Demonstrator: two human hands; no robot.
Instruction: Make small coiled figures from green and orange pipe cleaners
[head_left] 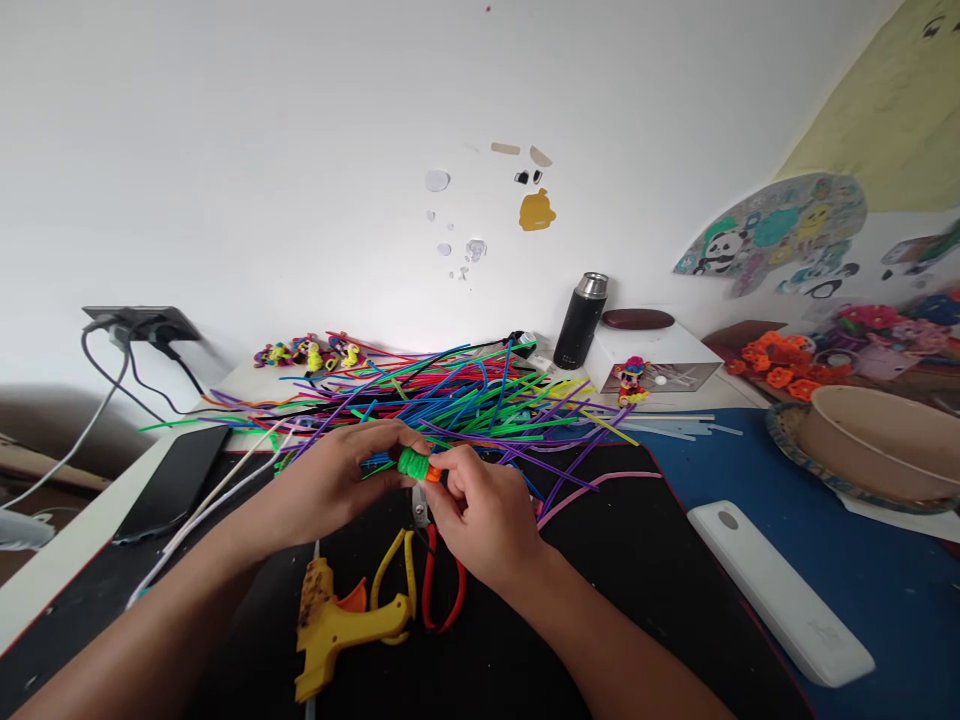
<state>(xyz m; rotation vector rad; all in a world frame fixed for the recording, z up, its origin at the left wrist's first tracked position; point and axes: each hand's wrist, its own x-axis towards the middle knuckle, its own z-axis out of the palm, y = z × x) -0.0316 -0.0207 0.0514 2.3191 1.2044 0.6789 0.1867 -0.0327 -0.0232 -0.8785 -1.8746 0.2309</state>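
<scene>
A small coil of green and orange pipe cleaner (412,463) is held up between both hands, above the black mat (600,600). My left hand (345,475) grips the green end with thumb and fingers. The orange end is pinched in my right hand (480,500), whose fingers partly cover it. Just below my hands lie scissors (428,590) with one red and one yellow handle, their blades partly hidden. A yellow glue gun (330,625) rests on its side to the left of them.
Behind my hands spreads a heap of loose coloured pipe cleaners (450,395). Small pipe-cleaner figures (307,352) stand at the back left. A phone (172,482) lies left, a white power bank (780,590) right. A black flask (581,320) and beige bowl (885,440) stand farther back.
</scene>
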